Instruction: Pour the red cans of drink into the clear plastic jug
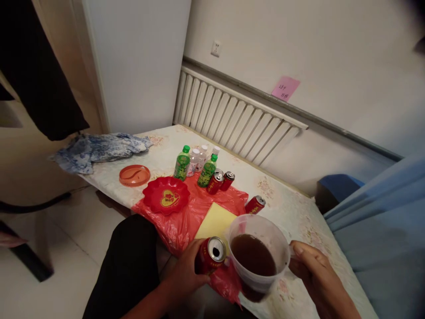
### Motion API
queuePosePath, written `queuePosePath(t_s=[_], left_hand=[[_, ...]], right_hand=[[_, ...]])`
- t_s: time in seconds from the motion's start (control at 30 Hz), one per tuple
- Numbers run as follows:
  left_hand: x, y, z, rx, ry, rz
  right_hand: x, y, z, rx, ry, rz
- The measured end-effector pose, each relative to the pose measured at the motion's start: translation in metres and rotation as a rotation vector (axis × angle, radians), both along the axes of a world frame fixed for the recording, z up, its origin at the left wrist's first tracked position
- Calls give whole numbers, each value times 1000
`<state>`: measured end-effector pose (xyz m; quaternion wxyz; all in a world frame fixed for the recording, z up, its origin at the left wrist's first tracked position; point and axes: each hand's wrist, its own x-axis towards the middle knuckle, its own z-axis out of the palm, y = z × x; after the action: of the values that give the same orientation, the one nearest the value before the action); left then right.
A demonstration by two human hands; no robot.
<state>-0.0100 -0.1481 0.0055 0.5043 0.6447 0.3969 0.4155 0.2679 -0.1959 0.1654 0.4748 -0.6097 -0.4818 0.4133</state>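
My left hand [186, 270] is wrapped round a red drink can [207, 261] whose top has been opened. Close beside it, my right hand [315, 270] grips the handle of a clear plastic measuring jug [242, 226], partly filled with dark brown liquid. Under the two lies a yellow cloth [214, 219] on a red plastic bag [179, 223]. Just behind the jug, another red can [255, 204] stands tilted in view. Whether the can and jug touch each other I cannot tell.
A red scalloped plate [151, 197] and an orange round lid [134, 176] sit to the left. Behind them stand green-capped bottles [182, 163], clear bottles and two red cans [227, 180]. A blue patterned cloth [102, 150] lies far left; a radiator [229, 113] lines the wall.
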Motion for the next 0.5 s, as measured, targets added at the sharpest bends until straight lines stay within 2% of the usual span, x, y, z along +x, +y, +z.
queuePosePath(t_s=[0.2, 0.37, 0.5], left_hand=[[-5, -2, -7, -37, -45, 29], [-9, -2, -8, -168, -89, 60], [-14, 3, -15, -202, -83, 22]], right_hand=[[-20, 37, -1, 113, 164, -65], [-44, 85, -11, 242, 366, -97], [-70, 125, -21, 333, 455, -103]])
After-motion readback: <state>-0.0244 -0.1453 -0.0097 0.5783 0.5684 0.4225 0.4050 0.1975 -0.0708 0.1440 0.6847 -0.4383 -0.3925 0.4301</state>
